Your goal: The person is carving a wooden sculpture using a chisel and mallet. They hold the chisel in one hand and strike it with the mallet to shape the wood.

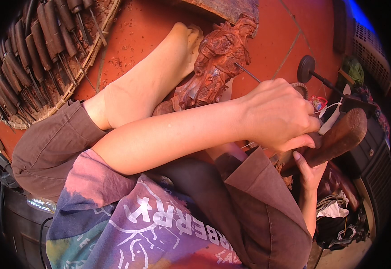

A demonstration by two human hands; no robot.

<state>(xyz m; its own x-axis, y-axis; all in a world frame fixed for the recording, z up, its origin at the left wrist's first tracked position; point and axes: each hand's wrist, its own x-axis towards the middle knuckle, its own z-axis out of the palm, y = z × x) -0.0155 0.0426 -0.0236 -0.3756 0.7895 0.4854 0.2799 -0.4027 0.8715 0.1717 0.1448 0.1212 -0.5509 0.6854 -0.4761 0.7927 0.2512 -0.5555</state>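
A reddish-brown carved wooden figure [222, 60] lies on the floor, braced by my bare left foot [177, 49]. My left hand [278, 114] is closed around a chisel, whose thin metal shaft [248, 73] runs out of the fist to the figure's carved surface. The hand hides its handle. Just beyond that fist, my right hand [310, 172] grips a thick, dark brown wooden mallet [343, 134] from below. Its thumb lies along the wood. The mallet's near end is partly hidden by my knee and hands.
A round woven tray [92, 49] with many wooden-handled carving tools stands at the far left. A wooden board [224, 9] lies behind the figure. At right are a rod with a black disc [306, 68], a plastic basket [375, 49], a black case [366, 152] and bundled cords [332, 204].
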